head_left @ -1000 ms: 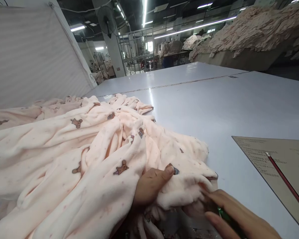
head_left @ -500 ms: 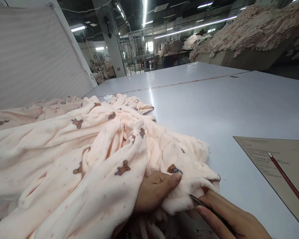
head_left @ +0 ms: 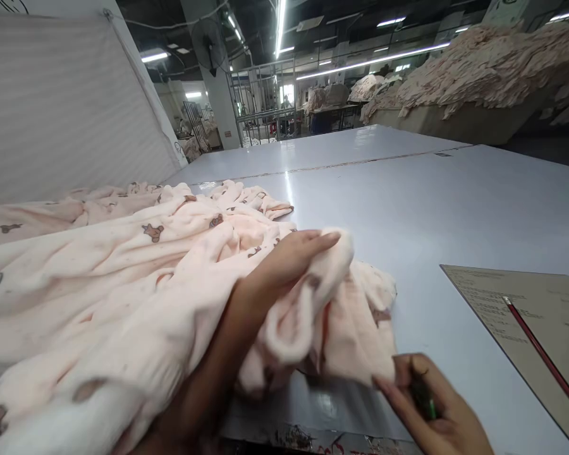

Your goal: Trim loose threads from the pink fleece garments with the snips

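Note:
Pale pink plush fleece fabric (head_left: 171, 265), printed with small brown bears, lies heaped across the left and middle of the view. My left hand (head_left: 296, 253) is closed on a fold of it, lifting that part off the table, thumb on top. At the lower right, my right hand (head_left: 436, 404) pinches the fabric's near corner between thumb and forefinger. A small dark tool with a green end (head_left: 423, 395) sits inside its curled fingers; most of it is hidden. The lifted fabric is blurred by motion.
The smooth white table (head_left: 431, 208) stretches away behind the fabric. A printed sheet (head_left: 493, 316) with a dark red pencil (head_left: 540, 344) on it lies at the right. A white cloth screen (head_left: 66, 101) stands left. A large bin (head_left: 436, 123) heaped with pink fabric is at the back right.
My left hand has risen, lifting and turning the fabric. My right hand has moved slightly right and down, now pinching the corner, and the tool's dark tip no longer points at the fabric.

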